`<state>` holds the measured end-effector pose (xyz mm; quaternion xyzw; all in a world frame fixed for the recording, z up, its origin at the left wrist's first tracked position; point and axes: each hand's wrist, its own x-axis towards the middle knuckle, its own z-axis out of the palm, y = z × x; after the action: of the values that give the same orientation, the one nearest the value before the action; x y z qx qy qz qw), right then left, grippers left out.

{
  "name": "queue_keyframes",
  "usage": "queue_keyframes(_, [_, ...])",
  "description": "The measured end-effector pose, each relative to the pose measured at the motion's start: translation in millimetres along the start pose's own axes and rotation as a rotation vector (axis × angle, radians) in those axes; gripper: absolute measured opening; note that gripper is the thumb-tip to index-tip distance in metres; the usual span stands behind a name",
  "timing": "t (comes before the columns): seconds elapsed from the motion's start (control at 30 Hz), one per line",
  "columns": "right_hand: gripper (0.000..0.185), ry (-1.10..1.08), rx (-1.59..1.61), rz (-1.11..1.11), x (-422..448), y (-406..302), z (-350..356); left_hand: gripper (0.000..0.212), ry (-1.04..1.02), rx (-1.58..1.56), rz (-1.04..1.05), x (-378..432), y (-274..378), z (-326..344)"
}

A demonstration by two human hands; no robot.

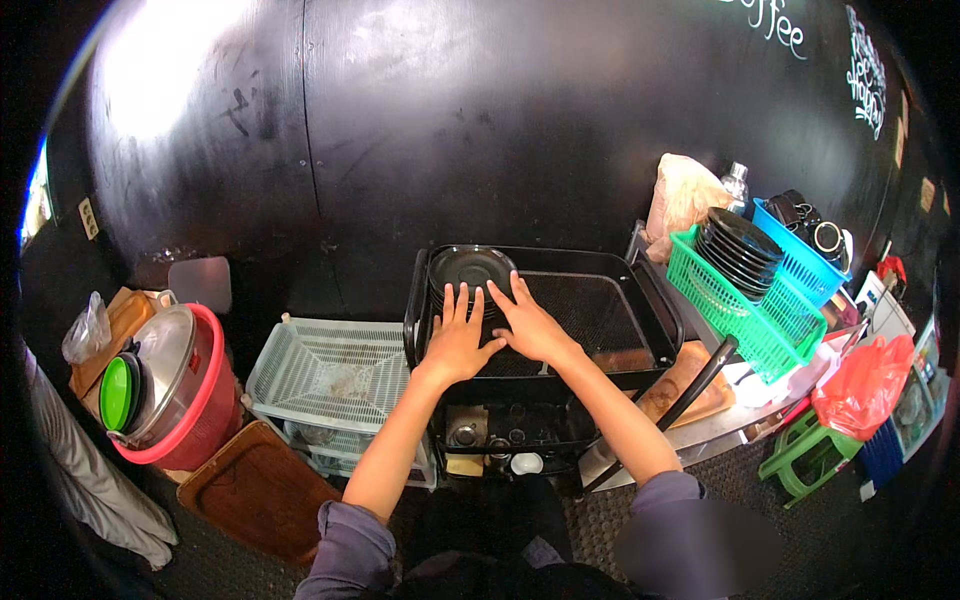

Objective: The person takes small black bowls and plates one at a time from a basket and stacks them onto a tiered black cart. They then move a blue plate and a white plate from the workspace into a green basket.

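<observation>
A stack of dark saucers or small plates (pixel 472 264) stands in the back left corner of a black mesh-bottomed trolley tray (pixel 592 300). My left hand (pixel 459 341) lies over the front of the stack, palm down with fingers spread. Beside it, my right hand (pixel 531 322) reaches to the stack's front right edge, fingers also apart. The two thumbs nearly meet. Neither hand is closed around anything; whether the fingertips touch the plates is hard to tell. The hands partly hide the stack.
Left are a white slatted plastic rack (pixel 330 367), a brown tray (pixel 255 487) and a pink basket (pixel 214 390). Right are a green basket (pixel 780 337) with black plates (pixel 739 255), a blue basket (pixel 810 262) with cups, and a green stool (pixel 810 457). Lower trolley shelves hold small items.
</observation>
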<state>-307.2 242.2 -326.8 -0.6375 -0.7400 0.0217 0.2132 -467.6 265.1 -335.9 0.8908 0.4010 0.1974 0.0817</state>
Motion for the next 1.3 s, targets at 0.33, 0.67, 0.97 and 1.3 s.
queue_keyframes(0.33, [0.085, 0.188, 0.023, -0.054, -30.9, 3.8, -11.2, 0.078, 0.291, 0.01, 0.056, -1.2, 11.0, 3.4])
queue_keyframes(0.67, [0.062, 0.769, -0.042, -0.073, -164.8, -1.4, -188.6, 0.058, 0.347, -0.422, 0.498, 50.6, 131.7, -3.5])
queue_keyframes(0.97, [0.056, 0.517, 0.234, 0.453, -192.3, 133.7, -286.2, 0.053, 0.153, -1.161, 0.465, 181.5, 264.2, 6.2])
queue_keyframes(1.3, [0.06, 0.517, 0.466, 0.466, -198.5, 141.1, -280.6, 0.051, -0.211, -1.345, 0.385, 183.5, 284.1, -3.7])
